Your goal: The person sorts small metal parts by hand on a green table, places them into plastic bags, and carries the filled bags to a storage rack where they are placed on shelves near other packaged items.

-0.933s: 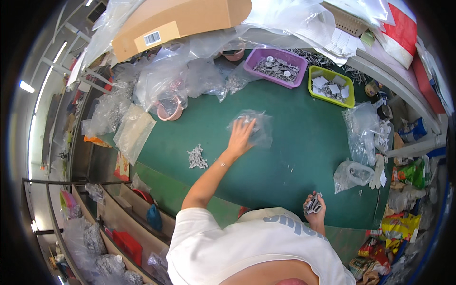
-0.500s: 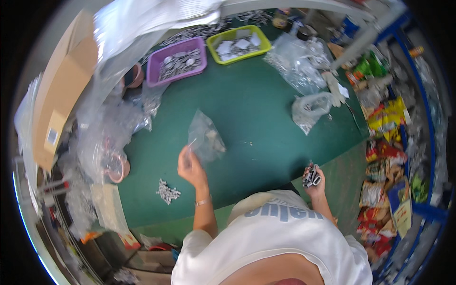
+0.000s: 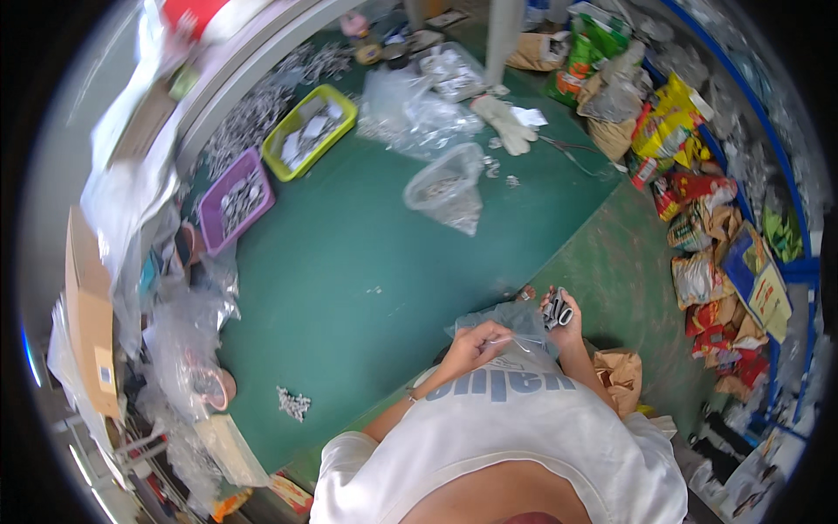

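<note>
Pinching a clear bag (image 3: 506, 325) at lower center, your left hand (image 3: 476, 343) is closing on its edge, while your right hand (image 3: 563, 316) is gripping a bundle of small metal parts (image 3: 557, 311) beside it. You are leaning over the green table (image 3: 349, 262); upper left are sitting a purple tray (image 3: 234, 201) and a yellow tray (image 3: 312, 131); a loose parts pile (image 3: 294, 403) is lying lower left.
</note>
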Action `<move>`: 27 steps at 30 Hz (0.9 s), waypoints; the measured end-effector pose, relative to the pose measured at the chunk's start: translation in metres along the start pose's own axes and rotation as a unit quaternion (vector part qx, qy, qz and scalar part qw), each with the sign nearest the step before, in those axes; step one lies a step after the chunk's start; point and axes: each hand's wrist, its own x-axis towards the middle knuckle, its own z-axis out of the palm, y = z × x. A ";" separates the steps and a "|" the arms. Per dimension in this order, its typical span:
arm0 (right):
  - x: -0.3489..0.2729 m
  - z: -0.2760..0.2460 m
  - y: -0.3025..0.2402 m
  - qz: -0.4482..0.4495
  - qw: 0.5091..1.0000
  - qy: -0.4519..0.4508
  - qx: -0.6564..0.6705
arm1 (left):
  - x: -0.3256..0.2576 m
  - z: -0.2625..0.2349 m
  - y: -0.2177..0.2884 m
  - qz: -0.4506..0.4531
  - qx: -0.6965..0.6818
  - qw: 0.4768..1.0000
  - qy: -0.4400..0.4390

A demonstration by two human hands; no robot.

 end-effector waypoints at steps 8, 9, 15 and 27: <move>-0.019 -0.062 -0.143 -0.122 0.983 -0.037 0.129 | 0.122 0.132 0.024 -0.032 0.094 0.984 -0.150; -0.026 -0.071 -0.160 -0.142 0.976 -0.035 0.160 | 0.140 0.151 0.030 -0.042 0.109 0.979 -0.167; -0.077 -0.136 -0.229 -0.325 0.903 0.033 0.279 | 0.228 0.263 0.034 0.018 0.098 0.969 -0.225; -0.117 -0.167 -0.360 -0.430 0.851 0.057 0.297 | 0.365 0.535 -0.044 0.030 0.040 0.893 -0.447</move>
